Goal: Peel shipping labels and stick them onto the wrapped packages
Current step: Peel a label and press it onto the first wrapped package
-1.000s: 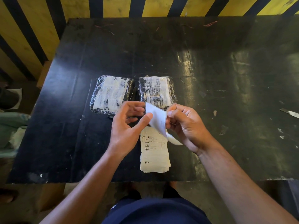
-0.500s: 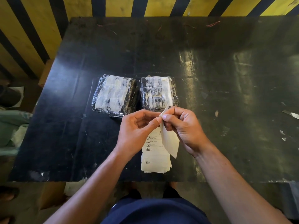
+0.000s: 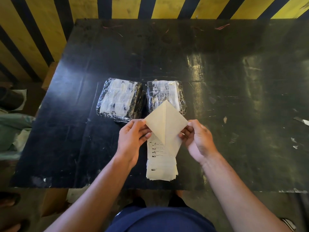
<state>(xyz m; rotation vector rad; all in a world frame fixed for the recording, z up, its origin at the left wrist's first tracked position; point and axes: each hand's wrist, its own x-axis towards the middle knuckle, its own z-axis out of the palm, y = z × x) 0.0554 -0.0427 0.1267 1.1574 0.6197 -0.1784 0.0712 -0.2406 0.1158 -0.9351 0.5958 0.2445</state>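
Note:
Two packages wrapped in clear film lie side by side on the black table (image 3: 70, 131): the left package (image 3: 119, 99) and the right package (image 3: 165, 94). A stack of printed shipping labels (image 3: 161, 163) lies near the front edge. Above the stack I hold one cream label sheet (image 3: 166, 122), spread like a diamond with a crease down its middle. My left hand (image 3: 133, 139) pinches its left corner and my right hand (image 3: 197, 139) pinches its right corner. The sheet's top corner overlaps the near edge of the right package in view.
A yellow and black striped wall (image 3: 117, 7) runs behind the table. A metal blade (image 3: 302, 121) lies at the right edge among paper scraps (image 3: 294, 144). Green sacking (image 3: 11, 129) sits left of the table. Thin red threads (image 3: 221, 27) lie at the far edge.
The label hung folded between close-together fingers before. Now my hands have drawn apart and the sheet is opened out flat between them, raised over the stack.

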